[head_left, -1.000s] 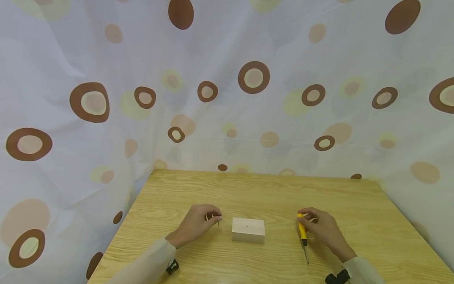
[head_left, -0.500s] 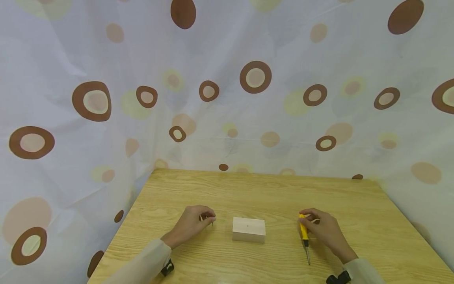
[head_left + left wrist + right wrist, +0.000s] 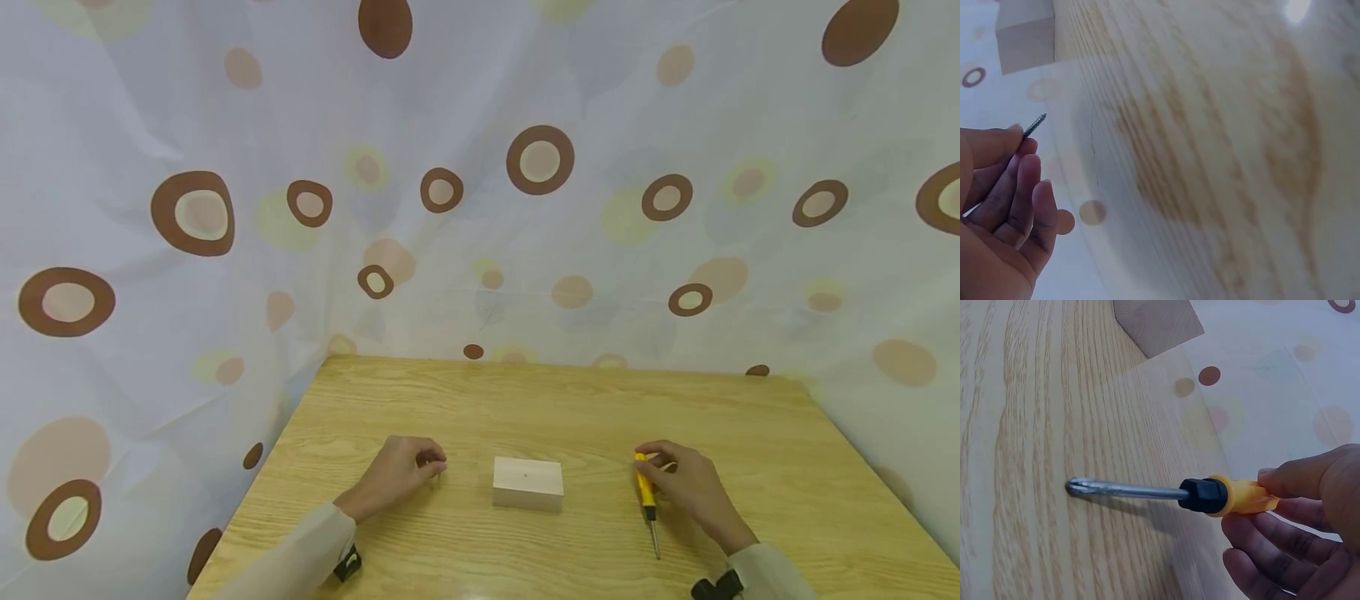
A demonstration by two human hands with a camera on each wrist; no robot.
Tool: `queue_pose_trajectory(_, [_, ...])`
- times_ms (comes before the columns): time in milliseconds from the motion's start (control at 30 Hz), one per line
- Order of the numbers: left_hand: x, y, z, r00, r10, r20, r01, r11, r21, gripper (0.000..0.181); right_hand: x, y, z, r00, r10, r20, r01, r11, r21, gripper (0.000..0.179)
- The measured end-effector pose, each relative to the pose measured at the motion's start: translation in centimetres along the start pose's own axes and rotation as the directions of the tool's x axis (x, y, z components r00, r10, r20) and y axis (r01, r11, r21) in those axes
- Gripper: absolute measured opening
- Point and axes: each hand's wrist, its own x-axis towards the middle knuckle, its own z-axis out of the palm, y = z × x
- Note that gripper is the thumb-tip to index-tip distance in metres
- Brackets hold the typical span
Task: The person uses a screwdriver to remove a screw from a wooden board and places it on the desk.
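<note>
Between thumb and forefinger my left hand pinches a small dark screw, its threaded point sticking out past the fingertips. This hand is to the left of a pale rectangular wooden block, which has a small dark hole in its top face. On the block's other side, my right hand grips a screwdriver by its yellow handle. The black collar and metal shaft of the screwdriver extend from the fingers, its cross-shaped tip pointing down close over the table and toward the person.
Both hands and the block are on a wood-grain table. A white curtain with brown and beige dots surrounds the table at the back and both sides. Dark wrist devices sit by the sleeves.
My left hand, with the screw, has drawn away to the left from the block. The right hand and screwdriver have stayed almost in place.
</note>
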Motion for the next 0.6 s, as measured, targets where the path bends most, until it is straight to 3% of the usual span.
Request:
queue_pose_trajectory(267, [-0.16, -0.41, 0.02, 1.000, -0.026, 0.012, 0.026, 1.000, 0.017, 0.004, 0.02, -0.06, 0.05, 1.000, -0.009, -0.001, 0.009, 0.998, -0.065, 0.032])
queue_pose_trajectory(600, [-0.25, -0.55, 0.04, 0.998, -0.063, 0.028, 0.063, 0.998, 0.000, 0.005, 0.14, 0.01, 0.24, 1.000, -0.010, 0.028, 0.010, 1.000, -0.027, 0.035])
